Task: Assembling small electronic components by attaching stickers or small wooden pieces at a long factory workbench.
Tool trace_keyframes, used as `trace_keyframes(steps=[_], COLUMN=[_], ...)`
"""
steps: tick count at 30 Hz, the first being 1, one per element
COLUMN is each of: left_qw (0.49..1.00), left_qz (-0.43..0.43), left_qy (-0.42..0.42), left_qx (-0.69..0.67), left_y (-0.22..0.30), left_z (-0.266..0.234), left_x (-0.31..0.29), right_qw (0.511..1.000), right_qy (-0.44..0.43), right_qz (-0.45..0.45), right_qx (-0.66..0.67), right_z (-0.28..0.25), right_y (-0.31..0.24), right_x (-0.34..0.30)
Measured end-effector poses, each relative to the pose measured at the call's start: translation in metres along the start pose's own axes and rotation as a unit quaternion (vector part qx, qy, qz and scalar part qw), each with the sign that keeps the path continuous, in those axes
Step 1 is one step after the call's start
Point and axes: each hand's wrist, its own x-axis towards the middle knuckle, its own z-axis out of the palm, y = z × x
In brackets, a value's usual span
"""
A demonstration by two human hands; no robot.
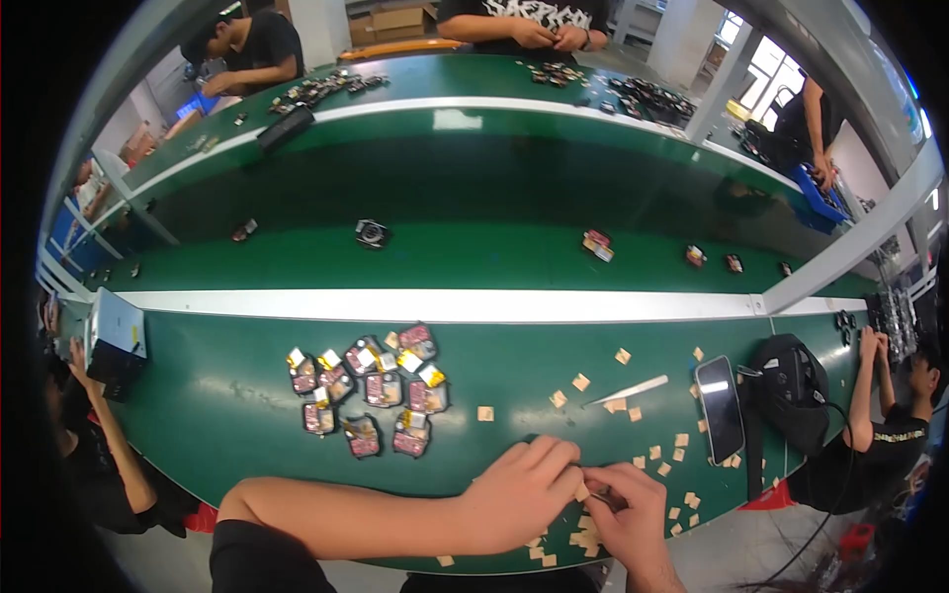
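Note:
Near the table's front edge my left hand [529, 491] and my right hand [630, 509] meet, fingers pinched together. A small tan square [581, 491] shows at the fingertips of my left hand. Between the fingers of my right hand there seems to be a small dark thing, mostly hidden, whose kind I cannot make out. Loose tan squares [585, 541] lie under and around my right hand. To the left of my hands sits a group of several small black-rimmed electronic modules [383, 389] with reddish boards and silver-and-yellow parts.
White tweezers [638, 389] lie beyond my hands. On the right are a phone [721, 409] and a black bag [788, 393]. A grey box [117, 331] stands far left. Past the white rail [445, 305], more modules [597, 245] rest on a green strip. Other people work around the tables.

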Motion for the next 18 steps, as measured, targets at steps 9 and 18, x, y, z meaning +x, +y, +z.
trace_keyframes(steps=[9, 18], left_qw=[0.995, 0.992], left_qz=[0.015, 0.031], left_qy=[-0.083, -0.121], left_qx=[0.053, 0.019], left_y=[-0.005, -0.014], left_z=[-0.002, -0.003], left_x=[-0.003, -0.006], right_qw=[0.998, 0.996], right_qy=[0.031, 0.023], right_qz=[-0.047, -0.090], right_qx=[-0.028, -0.010], right_z=[0.002, 0.001], right_y=[0.001, 0.002], right_x=[-0.003, -0.005])
